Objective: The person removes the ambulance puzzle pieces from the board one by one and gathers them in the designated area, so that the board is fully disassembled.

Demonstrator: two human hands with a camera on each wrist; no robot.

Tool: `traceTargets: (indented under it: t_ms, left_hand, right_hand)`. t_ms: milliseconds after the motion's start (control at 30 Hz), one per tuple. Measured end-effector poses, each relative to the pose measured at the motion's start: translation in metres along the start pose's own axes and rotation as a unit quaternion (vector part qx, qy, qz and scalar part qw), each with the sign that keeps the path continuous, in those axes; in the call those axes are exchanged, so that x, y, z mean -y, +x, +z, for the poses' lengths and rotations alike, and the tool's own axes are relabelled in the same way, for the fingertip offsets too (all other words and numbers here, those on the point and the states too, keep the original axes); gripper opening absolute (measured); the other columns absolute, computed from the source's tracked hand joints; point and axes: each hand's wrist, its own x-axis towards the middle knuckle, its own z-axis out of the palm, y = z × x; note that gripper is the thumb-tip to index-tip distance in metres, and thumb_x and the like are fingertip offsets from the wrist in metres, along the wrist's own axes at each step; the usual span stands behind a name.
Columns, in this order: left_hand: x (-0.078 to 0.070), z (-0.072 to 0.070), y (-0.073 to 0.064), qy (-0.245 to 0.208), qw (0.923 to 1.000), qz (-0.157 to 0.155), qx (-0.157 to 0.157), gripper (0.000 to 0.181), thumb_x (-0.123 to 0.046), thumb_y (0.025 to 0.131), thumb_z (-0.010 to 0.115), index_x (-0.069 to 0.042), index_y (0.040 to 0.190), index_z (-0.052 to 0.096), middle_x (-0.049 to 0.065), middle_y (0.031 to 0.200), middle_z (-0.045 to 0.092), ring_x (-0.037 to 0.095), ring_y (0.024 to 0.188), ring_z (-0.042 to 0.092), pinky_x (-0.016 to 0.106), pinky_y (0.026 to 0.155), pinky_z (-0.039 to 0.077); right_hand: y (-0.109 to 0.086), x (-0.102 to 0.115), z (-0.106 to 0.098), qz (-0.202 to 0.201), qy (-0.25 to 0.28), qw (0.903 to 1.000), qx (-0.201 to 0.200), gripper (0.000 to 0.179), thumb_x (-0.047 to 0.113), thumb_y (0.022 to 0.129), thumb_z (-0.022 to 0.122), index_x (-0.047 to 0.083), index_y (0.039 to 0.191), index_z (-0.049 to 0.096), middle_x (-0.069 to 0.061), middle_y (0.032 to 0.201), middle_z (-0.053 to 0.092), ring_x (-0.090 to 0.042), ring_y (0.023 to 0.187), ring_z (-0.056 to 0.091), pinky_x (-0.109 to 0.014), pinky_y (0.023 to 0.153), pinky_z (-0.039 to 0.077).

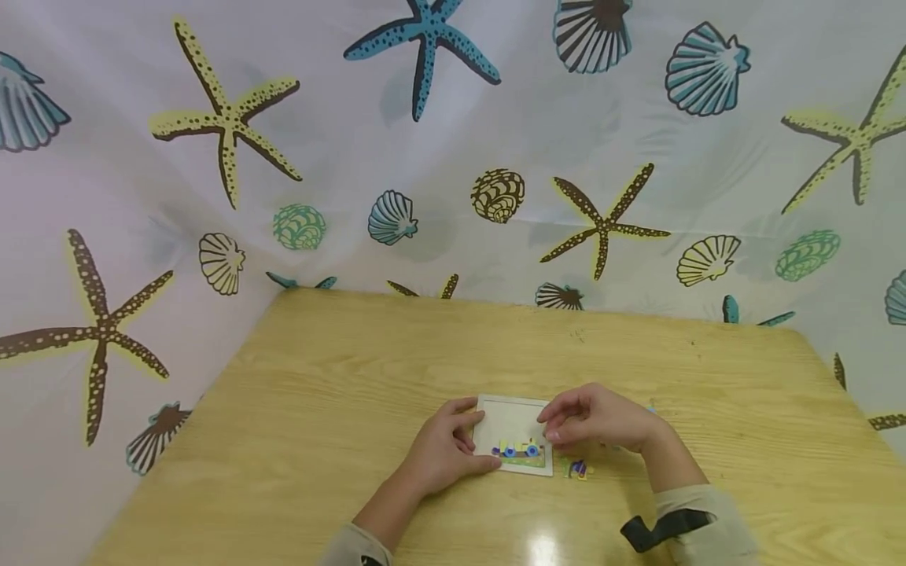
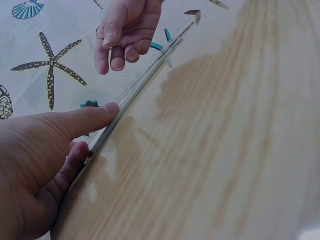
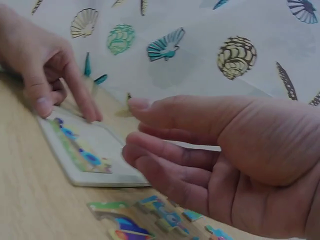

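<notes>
A white puzzle board (image 1: 511, 418) lies on the wooden table, with joined pieces along its lower edge forming a strip with blue wheels (image 1: 520, 450). My left hand (image 1: 447, 448) grips the board's left side, the thumb on the near edge and other fingers at the far edge. Over the board's right edge hovers my right hand (image 1: 602, 420), its fingers loosely bent; in the right wrist view nothing shows between thumb and fingers. Just right of the board lies a loose purple, yellow and green puzzle piece (image 1: 579, 469).
More loose puzzle pieces (image 3: 162, 212) lie beside the board, partly hidden under my right hand. The wooden table (image 1: 340, 377) extends on all sides. Behind it hangs a white cloth (image 1: 439, 259) printed with shells and starfish. A black strap (image 1: 665, 529) circles the right sleeve.
</notes>
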Motion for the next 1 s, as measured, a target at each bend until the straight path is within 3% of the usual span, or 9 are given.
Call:
traceTargets:
  t_ms: [200,500,1000]
  left_hand:
    - [-0.002,-0.005,0.0,-0.006,1.0,0.005,0.004,0.078,-0.029,0.072,0.091,0.003,0.136,0.058,0.01,0.152,0.045,0.009,0.079,0.056,0.018,0.071,0.052]
    - [0.0,-0.002,-0.002,-0.013,0.9999,0.0,0.011,0.079,-0.029,0.072,0.091,0.003,0.136,0.058,0.01,0.151,0.045,0.009,0.08,0.055,0.017,0.072,0.051]
    - [0.0,-0.003,-0.006,-0.007,0.9999,-0.009,0.009,0.078,-0.029,0.072,0.091,0.001,0.136,0.058,0.008,0.152,0.044,0.007,0.08,0.055,0.017,0.072,0.051]
  right_hand:
    - [0.01,0.004,0.015,-0.003,0.008,0.9997,-0.023,0.034,0.018,0.093,0.072,-0.004,0.118,0.067,-0.019,0.111,0.073,-0.016,0.096,0.071,-0.026,0.082,0.059]
    - [0.014,0.009,0.039,-0.011,-0.001,0.9998,-0.018,0.031,0.012,0.096,0.066,-0.007,0.12,0.065,-0.022,0.117,0.069,-0.028,0.105,0.07,-0.027,0.084,0.059]
    - [0.015,0.017,0.057,-0.003,-0.089,0.9941,-0.062,0.017,0.014,0.095,0.067,0.001,0.106,0.069,-0.007,0.097,0.072,-0.015,0.086,0.067,-0.021,0.074,0.054]
